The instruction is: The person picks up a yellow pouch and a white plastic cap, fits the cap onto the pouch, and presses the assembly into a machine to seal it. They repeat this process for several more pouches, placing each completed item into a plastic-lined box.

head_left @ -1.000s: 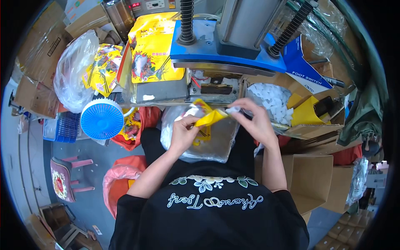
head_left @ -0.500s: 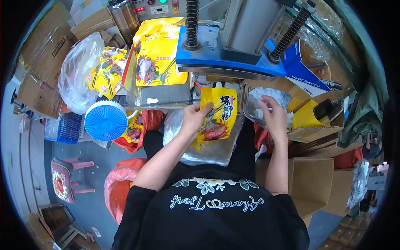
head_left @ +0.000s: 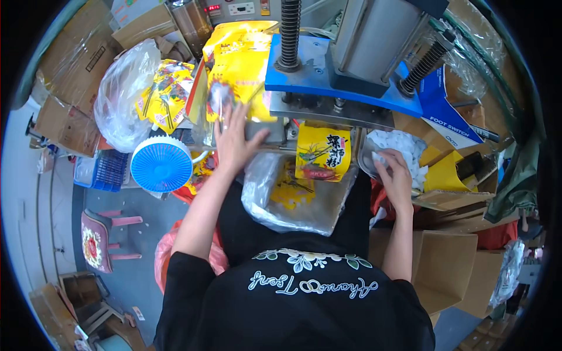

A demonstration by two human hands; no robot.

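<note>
My left hand [head_left: 237, 137], fingers spread, is over the lower edge of a stack of yellow printed pouches [head_left: 243, 64] left of the press. A single yellow pouch [head_left: 323, 151] lies with its top edge beneath the blue press [head_left: 345, 88], and no hand touches it. My right hand [head_left: 395, 175] is at a clear container [head_left: 367, 153] of small white pieces [head_left: 401, 146], its thumb and forefinger pinched on a white piece. On my lap rests a clear plastic bag [head_left: 260, 202] with yellow pouches in it.
A blue fan [head_left: 161, 164] stands at the left, near more yellow pouches [head_left: 167, 96] and a clear bag [head_left: 126, 96]. Cardboard boxes [head_left: 445, 263] and a "FOOT SWITCH" box [head_left: 448, 117] are on the right. A stool [head_left: 96, 240] stands on the floor.
My left hand has let go of the pouch and moved up and left to the stack. The pouch now lies under the press. My right hand's fingers have closed on a white piece.
</note>
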